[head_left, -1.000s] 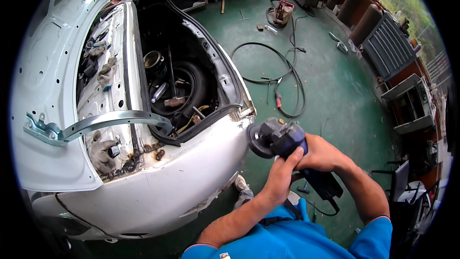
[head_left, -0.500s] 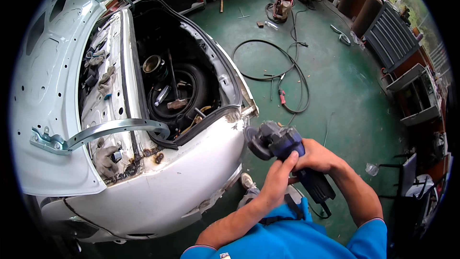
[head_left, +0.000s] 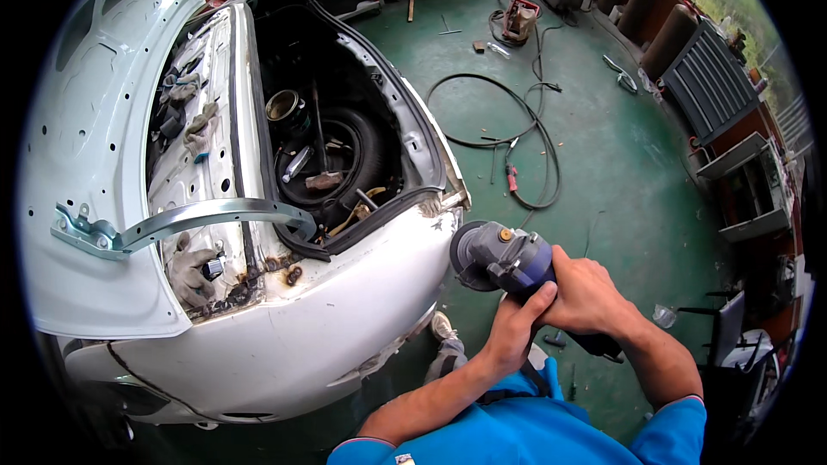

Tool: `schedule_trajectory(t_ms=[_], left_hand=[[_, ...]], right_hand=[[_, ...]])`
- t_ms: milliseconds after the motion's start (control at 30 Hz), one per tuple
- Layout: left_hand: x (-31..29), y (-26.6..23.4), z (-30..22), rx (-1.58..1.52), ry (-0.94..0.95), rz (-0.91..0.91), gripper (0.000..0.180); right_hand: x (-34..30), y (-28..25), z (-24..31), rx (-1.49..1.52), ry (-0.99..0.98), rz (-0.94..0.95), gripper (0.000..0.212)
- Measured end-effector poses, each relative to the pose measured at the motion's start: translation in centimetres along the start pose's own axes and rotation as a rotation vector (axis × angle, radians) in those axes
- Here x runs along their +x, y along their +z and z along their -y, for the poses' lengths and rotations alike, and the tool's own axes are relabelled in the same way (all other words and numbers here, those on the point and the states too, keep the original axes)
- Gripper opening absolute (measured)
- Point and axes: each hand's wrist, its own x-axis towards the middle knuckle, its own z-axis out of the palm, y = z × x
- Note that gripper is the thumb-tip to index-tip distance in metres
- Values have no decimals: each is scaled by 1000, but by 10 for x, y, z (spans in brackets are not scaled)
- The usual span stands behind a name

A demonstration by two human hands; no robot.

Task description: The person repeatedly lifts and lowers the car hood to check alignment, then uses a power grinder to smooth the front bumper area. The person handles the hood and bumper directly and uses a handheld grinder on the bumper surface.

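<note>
An angle grinder [head_left: 512, 262] with a dark blue-grey body is held in front of me, its disc and guard [head_left: 466, 251] facing the white car's rear corner [head_left: 437, 226]. They look close in the picture, but I cannot tell whether they touch. My right hand [head_left: 587, 294] is wrapped round the grinder's body from the right. From the left my left hand [head_left: 519, 324] grips it too, thumb up along its side, most fingers hidden underneath. The grinder's tail is largely covered by my right hand and wrist.
In the open boot lie a spare tyre [head_left: 372, 159], a hammer [head_left: 324, 181] and a tin [head_left: 284, 108]. A curved hinge arm [head_left: 215, 212] crosses the body beside a grey glove [head_left: 187, 273]. Hose loops [head_left: 558, 174] and a red-handled torch [head_left: 512, 179] lie on the green floor.
The grinder has tilted, so its tail shows less and its head has turned. Both hands have shifted slightly right along with it. The whole view has moved a little.
</note>
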Motion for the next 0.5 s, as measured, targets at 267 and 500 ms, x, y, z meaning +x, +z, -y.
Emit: schedule_trajectory(t_ms=[267, 500], left_hand=[[-9, -5, -15, -149, 107, -11, 52], [3, -17, -12, -243, 102, 108, 59]], right_hand=[[10, -12, 51, -219, -87, 21, 37], [9, -17, 65, -335, -46, -51, 38]])
